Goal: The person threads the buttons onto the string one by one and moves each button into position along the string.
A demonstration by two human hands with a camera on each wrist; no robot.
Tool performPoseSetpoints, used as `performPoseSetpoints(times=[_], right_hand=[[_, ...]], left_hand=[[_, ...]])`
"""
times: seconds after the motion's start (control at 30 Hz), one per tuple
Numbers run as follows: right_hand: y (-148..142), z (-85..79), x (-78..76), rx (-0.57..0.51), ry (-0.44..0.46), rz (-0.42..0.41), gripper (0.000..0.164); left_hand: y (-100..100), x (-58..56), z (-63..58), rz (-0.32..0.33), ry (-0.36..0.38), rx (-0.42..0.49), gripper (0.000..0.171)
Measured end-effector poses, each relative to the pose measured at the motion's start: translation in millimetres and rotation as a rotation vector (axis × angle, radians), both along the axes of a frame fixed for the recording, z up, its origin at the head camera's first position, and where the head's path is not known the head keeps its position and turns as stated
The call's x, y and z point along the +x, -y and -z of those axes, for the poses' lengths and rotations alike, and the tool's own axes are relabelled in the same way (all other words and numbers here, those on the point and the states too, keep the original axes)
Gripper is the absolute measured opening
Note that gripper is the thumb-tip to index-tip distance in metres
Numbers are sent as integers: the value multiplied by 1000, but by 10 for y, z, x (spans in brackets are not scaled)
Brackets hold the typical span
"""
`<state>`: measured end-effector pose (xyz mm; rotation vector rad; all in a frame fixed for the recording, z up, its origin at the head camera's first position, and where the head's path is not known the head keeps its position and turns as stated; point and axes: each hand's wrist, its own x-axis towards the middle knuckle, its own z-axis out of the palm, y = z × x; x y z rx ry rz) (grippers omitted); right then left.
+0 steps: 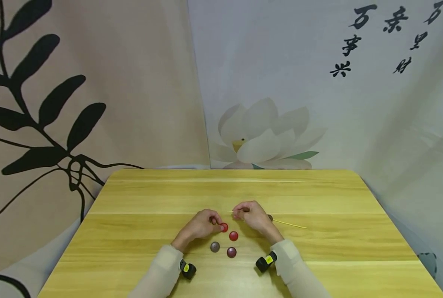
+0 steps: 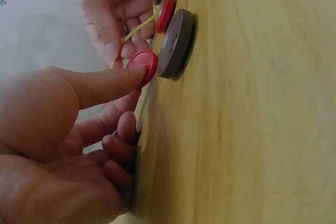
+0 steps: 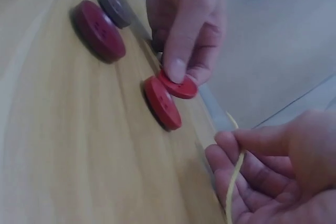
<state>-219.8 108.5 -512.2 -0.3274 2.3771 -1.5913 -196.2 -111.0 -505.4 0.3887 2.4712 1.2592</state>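
Note:
My left hand (image 1: pixel 203 223) pinches a red button (image 2: pixel 143 66) between thumb and fingers, tilted up near the table. In my right hand (image 1: pixel 252 214), thumb and forefinger pinch a thin yellow cord (image 3: pixel 234 184), a short end of it poking out past the fingertips toward the left hand. The cord's other end trails right across the table. Beside the right wrist, a dark button (image 1: pixel 270 217) shows partly, overlapping the cord's line. A second red button (image 3: pixel 163 103) lies just in front of the held one.
Nearer the person, a grey-brown button (image 1: pixel 215 247) and a maroon button (image 1: pixel 231 252) lie flat on the wooden table (image 1: pixel 139 231). Both wrists wear small black cameras. A curtain (image 1: pixel 150 82) printed with leaves and a flower hangs behind the table's far edge.

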Motion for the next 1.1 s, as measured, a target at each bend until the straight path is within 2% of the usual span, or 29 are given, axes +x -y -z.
performPoseSetpoints(times=[0.17, 0.5, 0.77, 1.1], right_hand=[[-1, -23, 15, -9, -3, 24, 14], [10, -98, 55, -38, -31, 64, 11], [1, -205, 80, -2, -60, 99, 11], [-11, -249, 96, 8, -115, 115, 10]], left_hand=[[-24, 12, 0, -37, 12, 19, 5], [-123, 19, -18, -166, 14, 47, 9], [-127, -5, -20, -243, 10, 79, 6], [-143, -11, -58, -333, 15, 142, 8]])
